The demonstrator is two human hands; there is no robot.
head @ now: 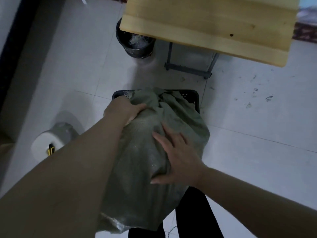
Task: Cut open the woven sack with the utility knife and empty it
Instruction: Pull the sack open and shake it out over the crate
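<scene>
At the far left, well apart from either hand, a yellow-and-black utility knife lies on top of a white roll of paper standing on the pale tiled floor; neither hand has it, so the cutting looks done or set aside.

The left hand reaches furthest forward. Its fingers are curled into the upper part of the grey-green woven sack, gripping a bunch of fabric just beside the gathered, twisted neck.

The sack lies between the two hands, its long axis running away from the person: the frayed end hangs nearest the body, in front of the dark trousers, and the bunched end rests over the rim of a black plastic crate just beyond the fingertips of both hands. The weave is dull, creased and faintly glinting, and the bulge in the middle suggests contents remain inside.

The right hand, nearer the body, lies with fingers spread flat against the sack's right flank, thumb hooked under a fold, pressing rather than clenching.

Judging by this, emptying turns on raising the near end so the contents slide forward into the crate; whether the far end is actually open cannot be told.
</scene>
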